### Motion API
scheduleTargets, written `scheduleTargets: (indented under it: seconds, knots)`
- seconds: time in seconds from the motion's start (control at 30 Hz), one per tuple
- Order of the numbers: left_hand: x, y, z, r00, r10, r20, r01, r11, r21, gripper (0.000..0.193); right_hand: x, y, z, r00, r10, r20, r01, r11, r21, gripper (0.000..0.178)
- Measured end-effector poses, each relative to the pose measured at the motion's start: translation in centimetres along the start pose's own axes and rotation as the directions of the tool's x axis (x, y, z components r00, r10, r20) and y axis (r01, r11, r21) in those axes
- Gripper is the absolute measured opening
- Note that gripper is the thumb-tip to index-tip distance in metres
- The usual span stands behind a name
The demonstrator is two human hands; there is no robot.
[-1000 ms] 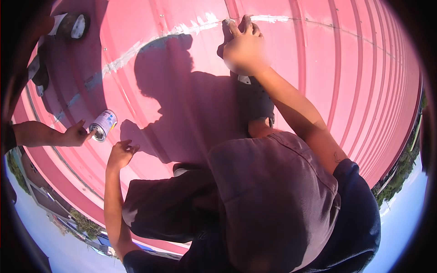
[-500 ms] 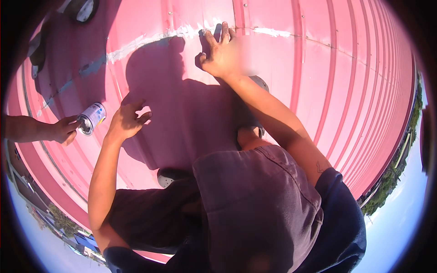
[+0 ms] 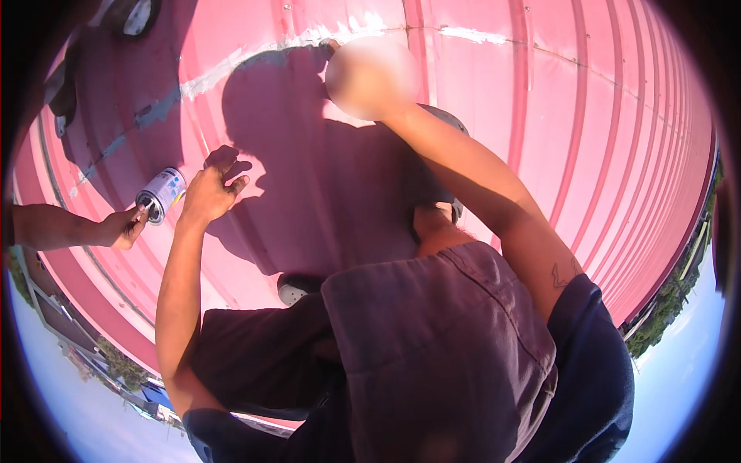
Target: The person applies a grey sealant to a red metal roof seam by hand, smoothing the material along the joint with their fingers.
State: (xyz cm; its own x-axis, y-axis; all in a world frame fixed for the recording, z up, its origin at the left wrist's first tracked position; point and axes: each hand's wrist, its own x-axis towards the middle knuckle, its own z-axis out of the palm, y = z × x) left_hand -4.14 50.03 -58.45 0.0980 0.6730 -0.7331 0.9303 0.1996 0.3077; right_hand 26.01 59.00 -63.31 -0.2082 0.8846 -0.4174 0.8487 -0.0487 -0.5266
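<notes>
Ridged pink metal sheeting [image 3: 486, 100] spreads out under me. A seam crosses it, with a smeared whitish strip of paste [image 3: 224, 75] along its left part and a short white patch [image 3: 472, 35] further right. My right hand [image 3: 369, 83] is just below the seam at the top middle. It is blurred, so its fingers and anything in them cannot be made out. My left hand [image 3: 213, 190] hovers at the left with fingers apart and curved, holding nothing. Beside it, another person's hand [image 3: 125, 228] holds an open metal can [image 3: 160, 196] tilted on its side.
Raised ribs [image 3: 519, 123] run along the sheeting. My shoes [image 3: 293, 290] stand on it below my shadow [image 3: 309, 166]. Another person's dark footwear [image 3: 139, 17] shows at the upper left. Beyond the roof edge at right are trees [image 3: 664, 312] and sky.
My right hand has drawn back from the seam, where its fingers were spread. The other person's can has come slightly right, closer to my left hand.
</notes>
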Motion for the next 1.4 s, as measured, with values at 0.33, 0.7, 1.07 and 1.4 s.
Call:
scheduleTargets:
  seconds: [0.33, 0.7, 1.07, 1.4]
  knots:
    - [0.0, -0.4, -0.2, 0.998, -0.066, -0.023, 0.068, 0.993, 0.099, 0.051, 2.9, -1.9, -0.3, 0.993, 0.004, 0.116, 0.01, 0.993, -0.118, 0.079]
    - [0.3, -2.2, 0.4, 0.997, -0.015, -0.073, 0.016, 1.0, 0.01, 0.051, 1.9, 1.1, 0.0, 0.996, 0.077, 0.039, -0.085, 0.969, 0.233, 0.057]
    - [0.7, -2.9, 0.3, 0.998, -0.034, -0.053, 0.035, 0.999, 0.009, 0.052, -0.2, 2.5, 0.4, 0.927, 0.102, -0.362, -0.002, 0.964, 0.265, 0.051]
    - [0.2, -1.3, -0.4, 0.996, -0.091, -0.003, 0.091, 0.996, 0.009, 0.052, -1.1, 2.2, -2.4, 0.923, 0.37, -0.105, -0.364, 0.928, 0.077, 0.103]
